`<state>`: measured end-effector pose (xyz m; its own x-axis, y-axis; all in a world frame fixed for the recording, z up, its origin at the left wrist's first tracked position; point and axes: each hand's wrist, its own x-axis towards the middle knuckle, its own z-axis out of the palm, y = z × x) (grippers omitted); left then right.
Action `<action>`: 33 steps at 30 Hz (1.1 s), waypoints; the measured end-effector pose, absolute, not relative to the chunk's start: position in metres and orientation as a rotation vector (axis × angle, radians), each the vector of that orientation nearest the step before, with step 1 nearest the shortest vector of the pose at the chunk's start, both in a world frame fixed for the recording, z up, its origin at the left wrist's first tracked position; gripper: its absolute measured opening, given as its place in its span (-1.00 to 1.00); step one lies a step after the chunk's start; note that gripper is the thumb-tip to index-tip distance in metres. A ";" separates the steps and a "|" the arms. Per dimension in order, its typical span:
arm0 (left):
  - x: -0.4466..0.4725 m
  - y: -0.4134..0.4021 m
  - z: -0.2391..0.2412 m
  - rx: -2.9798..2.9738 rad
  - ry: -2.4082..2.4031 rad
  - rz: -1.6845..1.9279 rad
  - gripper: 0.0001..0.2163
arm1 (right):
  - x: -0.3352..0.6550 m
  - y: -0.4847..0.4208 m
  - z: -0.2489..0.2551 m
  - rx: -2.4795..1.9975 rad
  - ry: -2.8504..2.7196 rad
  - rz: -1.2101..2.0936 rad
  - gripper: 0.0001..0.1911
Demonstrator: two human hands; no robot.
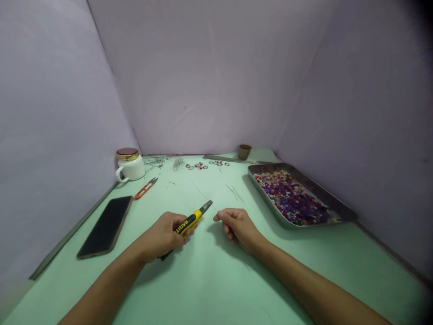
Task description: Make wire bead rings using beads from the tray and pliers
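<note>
Yellow-and-black pliers (190, 223) lie in my left hand (165, 234), its fingers wrapped round the handles. Their grey metal jaws point up and to the right, close to a thin wire (214, 207); whether they grip it I cannot tell. The wire's near end is pinched between thumb and forefinger of my right hand (238, 227), just right of the jaws. A fine strand (199, 189) shows beyond the jaws, and a few loose wire pieces (234, 193) lie on the green tabletop (203, 289) ahead of my right hand.
At right stands a metal tray (270, 208) of mixed beads (294, 198). A phone (106, 225), orange thread snips (146, 188) and a lidded white mug (132, 167) are at left. Toward the back are tangled wire (178, 163), red-and-silver beaded rings (196, 166) and a small brown cup (244, 152).
</note>
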<state>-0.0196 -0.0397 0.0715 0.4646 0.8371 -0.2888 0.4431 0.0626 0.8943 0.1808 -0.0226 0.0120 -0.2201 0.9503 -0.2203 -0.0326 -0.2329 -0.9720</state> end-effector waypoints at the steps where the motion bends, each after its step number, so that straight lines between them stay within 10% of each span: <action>1: -0.020 -0.039 0.073 1.573 1.157 0.428 -0.90 | 0.182 -0.023 0.012 -1.198 -1.194 1.599 -0.72; 33: -0.020 -0.040 0.069 1.608 1.172 0.414 -0.88 | 0.190 -0.017 0.006 -0.992 -1.110 1.845 -0.75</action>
